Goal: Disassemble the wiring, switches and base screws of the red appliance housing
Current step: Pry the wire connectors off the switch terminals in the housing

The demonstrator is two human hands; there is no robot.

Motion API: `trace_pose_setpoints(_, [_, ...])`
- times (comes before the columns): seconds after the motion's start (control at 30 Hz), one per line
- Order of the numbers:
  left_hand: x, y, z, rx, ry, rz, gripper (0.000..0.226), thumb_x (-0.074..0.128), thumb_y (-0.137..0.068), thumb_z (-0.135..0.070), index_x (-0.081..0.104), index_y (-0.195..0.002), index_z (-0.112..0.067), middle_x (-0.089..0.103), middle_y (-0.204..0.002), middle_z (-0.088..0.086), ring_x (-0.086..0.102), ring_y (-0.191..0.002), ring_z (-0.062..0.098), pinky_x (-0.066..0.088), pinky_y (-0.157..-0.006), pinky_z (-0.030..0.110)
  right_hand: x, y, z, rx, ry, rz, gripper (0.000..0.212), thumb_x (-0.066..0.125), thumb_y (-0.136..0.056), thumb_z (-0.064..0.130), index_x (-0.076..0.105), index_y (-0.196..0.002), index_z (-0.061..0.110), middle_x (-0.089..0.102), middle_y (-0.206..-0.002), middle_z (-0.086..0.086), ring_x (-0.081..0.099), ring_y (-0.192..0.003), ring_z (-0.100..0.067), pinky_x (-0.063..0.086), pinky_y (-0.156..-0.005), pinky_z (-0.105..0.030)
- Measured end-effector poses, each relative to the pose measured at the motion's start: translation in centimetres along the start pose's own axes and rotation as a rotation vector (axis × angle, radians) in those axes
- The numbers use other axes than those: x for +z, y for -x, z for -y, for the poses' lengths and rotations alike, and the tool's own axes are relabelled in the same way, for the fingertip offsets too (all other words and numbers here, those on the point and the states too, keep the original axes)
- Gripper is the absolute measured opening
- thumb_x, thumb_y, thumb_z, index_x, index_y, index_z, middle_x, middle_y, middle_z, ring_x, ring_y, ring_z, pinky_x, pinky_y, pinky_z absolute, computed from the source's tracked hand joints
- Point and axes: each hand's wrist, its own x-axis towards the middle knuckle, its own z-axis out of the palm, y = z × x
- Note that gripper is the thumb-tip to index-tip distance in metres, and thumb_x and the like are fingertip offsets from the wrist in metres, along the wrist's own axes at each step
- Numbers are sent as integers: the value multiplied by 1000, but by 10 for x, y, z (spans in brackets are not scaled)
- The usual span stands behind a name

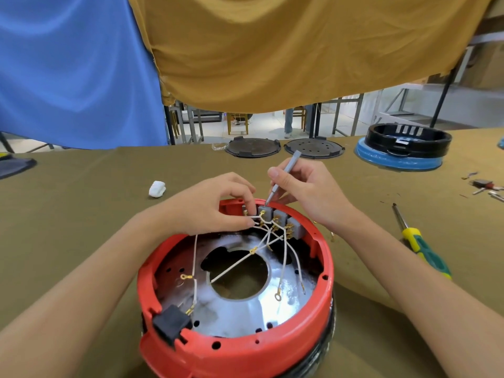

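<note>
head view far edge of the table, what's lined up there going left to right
dark tray → solid black round lid → perforated black round lid → black ring housing on a blue base

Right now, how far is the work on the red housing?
Done, it seems: several white wires hang loose with free ring ends. In hand: the left hand pinches wires at the grey switches while the right hand works a thin grey tool into one. Left: the switches and the black block stay in the red housing.
</note>
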Motion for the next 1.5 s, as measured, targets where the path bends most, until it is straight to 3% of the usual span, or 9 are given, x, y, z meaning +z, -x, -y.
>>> trace_pose_setpoints(0.13, [-4,-11,-2,12,-30,77,11,71,-79,-54,70,-85,-44,56,-121,-24,54,-114,-6,39,-107,32,-1,0,-1,-35,60,8,23,64,-96,24,66,-83,5,69,-70,2,71,-72,-22,61,-72,-39])
trace_pose_setpoints(0.27, [-1,-14,3,26,82,54,7,77,-82,-41,72,-78,-43,61,-114,-19,59,-109,-1,39,-106,32,-2,0,-1,-70,121,15,25,65,-96,24,66,-83,3,70,-74,-4,71,-76,-27,61,-74,-44])
trace_pose_setpoints(0.4, [2,-15,8,18,126,43,5,78,-80,-44,74,-79,-41,61,-113,-16,60,-108,-1,39,-100,26,-2,1,1,-83,170,17,25,66,-96,26,68,-85,4,70,-75,-8,71,-75,-27,58,-74,-52])
trace_pose_setpoints(0.63, [3,-14,8,24,157,34,22,71,-70,-61,74,-83,-43,61,-113,-14,62,-108,4,43,-106,37,-1,2,7,-124,274,39,21,66,-95,29,70,-84,12,69,-76,-3,69,-73,-24,56,-72,-54])
trace_pose_setpoints(0.8, [3,-12,7,17,174,33,21,73,-72,-59,76,-84,-42,62,-114,-16,61,-109,3,42,-107,36,1,1,7,-74,237,24,23,65,-96,28,68,-84,9,69,-74,-6,70,-74,-24,58,-74,-50])
trace_pose_setpoints(0.97, [4,-12,9,15,174,28,5,80,-80,-39,77,-84,-38,62,-114,-14,61,-107,2,42,-106,35,5,0,7,-19,153,-1,27,65,-96,24,65,-83,1,68,-76,-17,70,-74,-29,60,-72,-43])
trace_pose_setpoints(1.1, [2,-12,9,15,186,34,4,80,-80,-36,77,-82,-38,63,-112,-17,61,-108,3,42,-107,35,5,-1,6,51,119,2,25,65,-96,26,65,-78,9,66,-70,-1,68,-68,-12,59,-65,-25])
trace_pose_setpoints(1.2, [3,-13,9,12,184,40,5,80,-77,-42,77,-81,-39,62,-112,-20,60,-108,1,41,-107,35,4,-2,4,113,41,-2,27,65,-96,27,65,-75,11,66,-68,2,67,-66,-8,55,-62,-18])
trace_pose_setpoints(1.5, [4,-13,9,9,198,45,19,73,-70,-58,76,-78,-41,61,-110,-24,60,-109,1,40,-109,41,4,1,4,117,53,-16,28,64,-97,29,67,-76,10,68,-68,1,69,-66,-11,56,-63,-21])
